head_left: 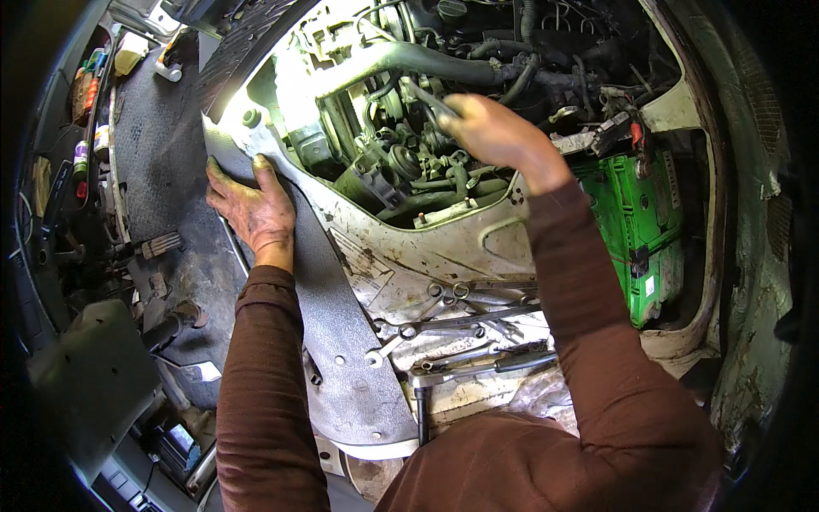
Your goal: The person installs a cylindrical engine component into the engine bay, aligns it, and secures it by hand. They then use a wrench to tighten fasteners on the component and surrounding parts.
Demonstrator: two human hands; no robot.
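My left hand [253,207] lies flat with its fingers apart on the edge of a grey textured floor mat [324,320], beside the engine opening. My right hand [499,136] is held over the engine bay [426,162], its fingers wrapped round a slim dark metal tool [432,100]. The tool's far end points up and left among the hoses and pulleys, and its exact kind cannot be made out. Just beyond it runs a thick black hose [409,60]. A bright light washes out the bay's left side.
Several combination wrenches [452,331] and a ratchet with a long socket [424,375] lie on the dirty white metal panel [409,252] nearest me. A green battery [636,226] stands at the right. Bottles [81,154] and pedals [160,246] are at the left.
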